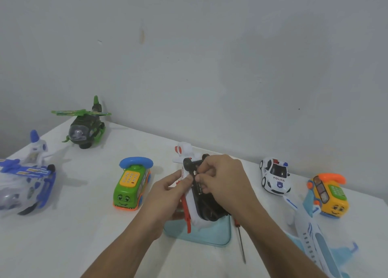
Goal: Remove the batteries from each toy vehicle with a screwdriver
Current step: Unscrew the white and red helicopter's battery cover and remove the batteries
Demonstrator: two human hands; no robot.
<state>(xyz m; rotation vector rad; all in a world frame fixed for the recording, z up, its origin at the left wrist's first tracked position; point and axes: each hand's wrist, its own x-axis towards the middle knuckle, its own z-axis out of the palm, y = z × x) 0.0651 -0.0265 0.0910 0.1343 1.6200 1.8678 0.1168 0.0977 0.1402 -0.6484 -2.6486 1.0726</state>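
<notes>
A white and red toy helicopter lies upside down in the middle of the table, its black underside facing up. My left hand grips its left side. The fingers of my right hand pinch a battery at the open compartment on the underside. A screwdriver with a red handle lies on the table just right of the toy, partly under my right forearm.
A pale blue tray sits under the helicopter. Around it stand a green bus phone, a green helicopter, a blue and white helicopter, a police car, a yellow bus phone and a blue and white plane.
</notes>
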